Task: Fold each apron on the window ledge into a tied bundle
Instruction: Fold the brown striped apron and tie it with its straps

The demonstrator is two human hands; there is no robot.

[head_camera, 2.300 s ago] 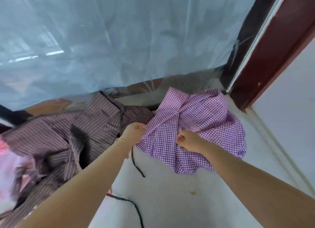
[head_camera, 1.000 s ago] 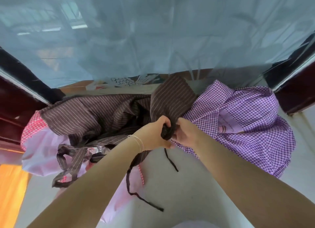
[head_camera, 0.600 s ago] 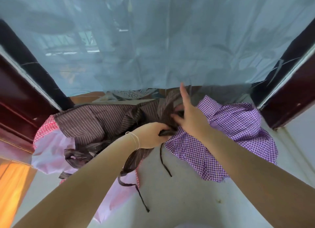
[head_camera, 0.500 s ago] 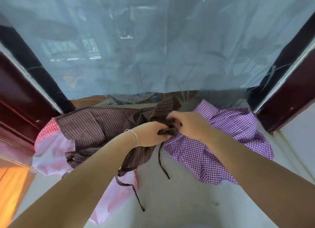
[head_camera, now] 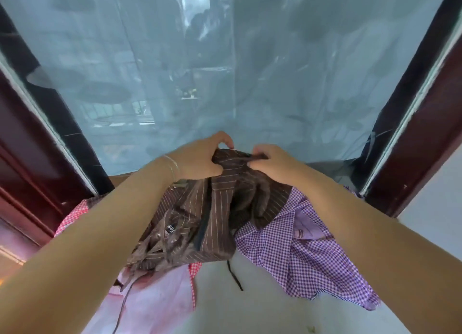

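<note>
Hands meet at twelve o'clock of the cloth pile: the left hand and the right hand each have a grip pinching the top edge of the brown striped apron, lifting it above the window ledge. At four o'clock lies the purple checked apron, touching it; at seven o'clock, partly beneath it, the pink apron.
</note>
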